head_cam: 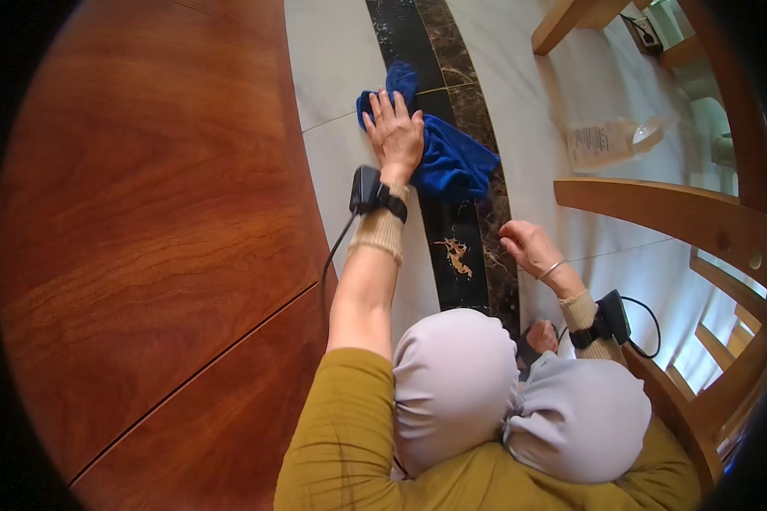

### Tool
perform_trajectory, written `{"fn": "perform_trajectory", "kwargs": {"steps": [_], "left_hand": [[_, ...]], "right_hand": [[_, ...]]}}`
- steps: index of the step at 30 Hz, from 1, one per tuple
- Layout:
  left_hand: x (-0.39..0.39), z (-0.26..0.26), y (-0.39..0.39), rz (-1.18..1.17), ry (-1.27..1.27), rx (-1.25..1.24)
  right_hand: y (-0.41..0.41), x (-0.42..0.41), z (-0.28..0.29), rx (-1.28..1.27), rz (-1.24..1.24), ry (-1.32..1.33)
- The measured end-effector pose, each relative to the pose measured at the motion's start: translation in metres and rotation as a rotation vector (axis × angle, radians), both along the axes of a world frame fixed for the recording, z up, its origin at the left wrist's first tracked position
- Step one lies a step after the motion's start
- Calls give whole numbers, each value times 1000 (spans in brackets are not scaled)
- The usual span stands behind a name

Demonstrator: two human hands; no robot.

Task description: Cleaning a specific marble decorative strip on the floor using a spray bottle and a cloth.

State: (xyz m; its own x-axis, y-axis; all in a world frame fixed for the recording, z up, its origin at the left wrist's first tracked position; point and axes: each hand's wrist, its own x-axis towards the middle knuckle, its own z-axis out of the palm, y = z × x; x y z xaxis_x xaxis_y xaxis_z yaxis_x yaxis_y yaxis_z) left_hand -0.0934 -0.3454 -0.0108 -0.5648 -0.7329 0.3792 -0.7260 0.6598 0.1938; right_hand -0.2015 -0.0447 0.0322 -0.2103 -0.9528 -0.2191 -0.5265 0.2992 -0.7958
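My left hand [396,135] lies palm down on a crumpled blue cloth [457,160], holding it against the floor with fingers extended. The cloth spreads across a black tile strip [463,220] and the brown marbled strip [479,105] beside it. An irregular tan patch [458,260] marks the black strip, nearer to me than the cloth. To the right of this patch, my right hand [532,248] is loosely closed, with nothing visible in it. Whether its fingertips touch the floor, I cannot tell.
A reddish-brown wooden surface [166,191] fills the left side. Wooden furniture rails [665,198] stand close on the right. Beyond them, a clear plastic bottle [604,145] bearing writing is on the pale floor tiles [332,57]. My knees [457,383] are drawn up below; cabled devices [365,188] sit on both wrists.
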Motion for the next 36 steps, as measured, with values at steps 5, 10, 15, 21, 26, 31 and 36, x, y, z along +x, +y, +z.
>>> {"fn": "perform_trajectory", "kwargs": {"steps": [5,10,15,21,26,31,36], "left_hand": [[38,-12,170,-56,11,183],[85,1,232,-35,8,266],[38,8,93,39,-32,127],[8,7,73,28,-23,106],[74,18,225,-79,-52,268],[107,68,291,-99,-57,404],[120,93,260,127,-66,449]], "right_hand": [[17,-19,-5,-80,-194,85],[5,-1,7,-39,-139,14],[-21,23,15,-141,-88,-44],[-35,19,18,-236,-62,-38],[-27,9,9,-186,-80,-34],[-29,33,10,-182,-122,-12],[-34,76,41,12,44,178]]}}
